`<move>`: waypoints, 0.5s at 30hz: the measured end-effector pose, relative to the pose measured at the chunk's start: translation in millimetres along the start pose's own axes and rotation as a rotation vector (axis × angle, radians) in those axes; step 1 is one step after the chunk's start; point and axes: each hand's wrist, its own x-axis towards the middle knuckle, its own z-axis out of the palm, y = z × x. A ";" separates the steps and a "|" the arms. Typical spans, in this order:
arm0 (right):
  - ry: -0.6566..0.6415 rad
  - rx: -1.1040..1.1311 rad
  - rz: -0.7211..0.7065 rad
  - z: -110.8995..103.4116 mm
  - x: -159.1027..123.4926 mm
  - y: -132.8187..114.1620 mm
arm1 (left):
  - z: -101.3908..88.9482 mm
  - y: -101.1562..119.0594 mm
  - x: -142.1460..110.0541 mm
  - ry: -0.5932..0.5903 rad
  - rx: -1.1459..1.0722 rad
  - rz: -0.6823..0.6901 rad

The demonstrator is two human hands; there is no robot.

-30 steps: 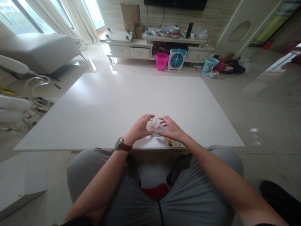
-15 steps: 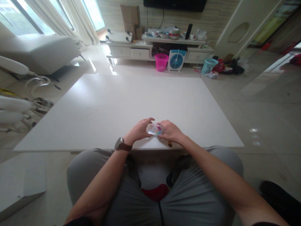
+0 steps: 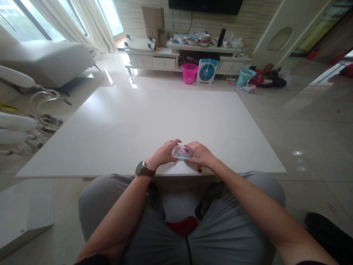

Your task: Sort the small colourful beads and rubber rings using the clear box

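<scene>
A small clear plastic container (image 3: pixel 181 151) with pink and other coloured bits showing sits between my hands near the table's front edge. Its exact kind is too small to tell. My left hand (image 3: pixel 165 151), with a watch (image 3: pixel 140 168) on its wrist, curves round the left side, thumb low and fingers at the top. Round the right side closes my right hand (image 3: pixel 200 154), gripping it between thumb and fingers. A tiny dark and orange piece (image 3: pixel 199 169) lies on the table just below my right hand.
The white table (image 3: pixel 165 110) reaches far forward. Beyond it stand a pink basket (image 3: pixel 189 73), a blue and white fan (image 3: pixel 206 70) and a light blue basket (image 3: pixel 245 78) before a low cabinet (image 3: pixel 165 63). White chairs (image 3: pixel 16 122) are at left.
The clear container seems tilted slightly differently between my hands. Both hands stay almost in the same place.
</scene>
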 end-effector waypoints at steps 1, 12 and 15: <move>-0.001 0.002 0.001 -0.2 0.0 -0.1 | 0.1 0.2 -0.1 0.002 0.003 -0.001; 0.010 0.053 0.013 -1.3 -0.9 -1.9 | -2.4 3.0 -1.2 -0.011 0.031 -0.042; 0.011 0.067 0.008 -1.4 -0.7 -1.4 | -2.5 3.6 -1.0 -0.011 0.053 -0.048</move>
